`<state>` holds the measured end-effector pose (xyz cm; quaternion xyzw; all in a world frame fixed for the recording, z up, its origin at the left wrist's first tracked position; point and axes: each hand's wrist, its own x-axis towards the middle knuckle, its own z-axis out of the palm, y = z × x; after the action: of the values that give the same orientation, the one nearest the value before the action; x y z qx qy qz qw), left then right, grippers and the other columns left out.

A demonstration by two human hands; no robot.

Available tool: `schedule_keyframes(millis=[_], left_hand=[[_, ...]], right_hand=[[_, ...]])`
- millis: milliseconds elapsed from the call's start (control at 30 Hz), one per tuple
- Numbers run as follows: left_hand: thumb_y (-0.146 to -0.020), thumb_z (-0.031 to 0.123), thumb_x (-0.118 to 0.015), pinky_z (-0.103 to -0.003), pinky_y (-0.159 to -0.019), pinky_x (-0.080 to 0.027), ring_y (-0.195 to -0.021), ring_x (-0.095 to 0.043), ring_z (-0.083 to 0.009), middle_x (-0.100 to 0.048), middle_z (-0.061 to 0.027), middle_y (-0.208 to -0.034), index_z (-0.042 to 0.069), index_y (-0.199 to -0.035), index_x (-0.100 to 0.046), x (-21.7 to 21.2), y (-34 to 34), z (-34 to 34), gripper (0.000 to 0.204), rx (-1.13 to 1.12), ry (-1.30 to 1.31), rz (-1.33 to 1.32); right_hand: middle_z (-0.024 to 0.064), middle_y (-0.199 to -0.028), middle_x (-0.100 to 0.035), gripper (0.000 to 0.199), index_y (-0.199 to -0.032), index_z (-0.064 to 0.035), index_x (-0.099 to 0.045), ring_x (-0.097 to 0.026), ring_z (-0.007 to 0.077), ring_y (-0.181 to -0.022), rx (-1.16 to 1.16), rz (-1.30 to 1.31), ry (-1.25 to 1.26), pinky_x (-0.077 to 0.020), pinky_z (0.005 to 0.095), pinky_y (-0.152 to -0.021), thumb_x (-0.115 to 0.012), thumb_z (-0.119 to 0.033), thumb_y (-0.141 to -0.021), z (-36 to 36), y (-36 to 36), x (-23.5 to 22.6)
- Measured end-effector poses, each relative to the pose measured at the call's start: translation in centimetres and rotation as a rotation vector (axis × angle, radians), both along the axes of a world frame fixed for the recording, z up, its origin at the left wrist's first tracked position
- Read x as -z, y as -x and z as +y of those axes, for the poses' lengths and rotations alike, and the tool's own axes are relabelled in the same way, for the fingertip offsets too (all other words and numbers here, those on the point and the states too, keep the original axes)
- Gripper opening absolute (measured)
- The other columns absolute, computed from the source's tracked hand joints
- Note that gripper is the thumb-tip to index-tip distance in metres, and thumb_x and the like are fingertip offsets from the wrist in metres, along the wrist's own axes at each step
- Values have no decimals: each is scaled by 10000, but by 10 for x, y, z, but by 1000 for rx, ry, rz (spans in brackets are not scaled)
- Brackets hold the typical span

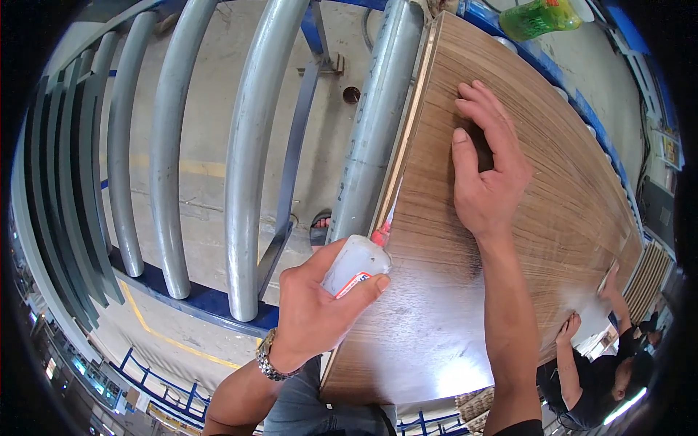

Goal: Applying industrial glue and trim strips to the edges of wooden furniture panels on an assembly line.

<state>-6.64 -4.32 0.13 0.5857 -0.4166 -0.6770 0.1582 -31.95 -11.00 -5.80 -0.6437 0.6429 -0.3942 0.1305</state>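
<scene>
My left hand (320,301) is wrapped around a translucent white squeeze bottle (355,260) with a red and white label. The bottle's red tip (381,232) meets the near-left edge of a brown wood-grain panel (567,138). On the panel's top, my right hand (494,167) is open, its thumb apart from the bent fingers, holding nothing. Both fingers and thumb seem to rest on the surface. Whether anything is coming out of the tip cannot be made out.
Grey metal rollers (251,160) on a blue frame (196,305) lie to the left, with gaps down to the floor. A green bottle (539,19) stands beyond the panel. At the lower right, a co-worker (574,378) has both hands at the panel's other end.
</scene>
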Motion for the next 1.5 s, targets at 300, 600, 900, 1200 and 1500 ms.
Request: schedule_keyframes(millis=[300, 600, 900, 1200, 1500], left_hand=[[-929, 94, -888, -260, -790, -571, -918, -697, -82, -791, -60, -1054, -48, -1313, -730, 4, -6, 8, 438, -17, -37, 33], [-929, 93, -888, -261, -801, -572, -932, -700, -81, -797, -53, -1056, -45, -1290, -741, 1, -14, 12, 414, -25, -46, 24], [-923, 104, -898, -268, -828, -582, -965, -712, -91, -808, -74, -1114, -46, -1322, -727, 3, -21, 25, 460, -4, -50, 30], [-925, 110, -898, -278, -833, -598, -965, -731, -100, -821, -93, -1101, -43, -1340, -719, 1, -22, 31, 478, 30, -41, 10], [-873, 219, -927, -320, -844, -625, -919, -811, -169, -840, -132, -1010, 4, -1294, -753, 2, -26, 39, 504, -28, -58, 0]], right_hand=[[147, -1394, -748, 289, -1254, -7, -743, -639, 326, -1417, 6, 12, -3, -472, 428, -1201, -668, 23, -976, 0, -2, 0], [148, -1385, -752, 295, -1252, -2, -745, -640, 323, -1417, 6, 10, 3, -470, 426, -1203, -669, 29, -969, -4, -7, -1], [147, -1381, -756, 293, -1247, -1, -750, -647, 316, -1409, 14, 22, 2, -474, 418, -1200, -670, 26, -966, -3, -6, -2], [154, -1335, -766, 271, -1192, 5, -756, -665, 339, -1382, 34, 13, 24, -511, 434, -1163, -682, 28, -932, -3, -5, 2], [153, -1324, -770, 271, -1190, 7, -756, -673, 337, -1372, 28, 12, 35, -516, 431, -1157, -682, 31, -930, -3, -5, 3]])
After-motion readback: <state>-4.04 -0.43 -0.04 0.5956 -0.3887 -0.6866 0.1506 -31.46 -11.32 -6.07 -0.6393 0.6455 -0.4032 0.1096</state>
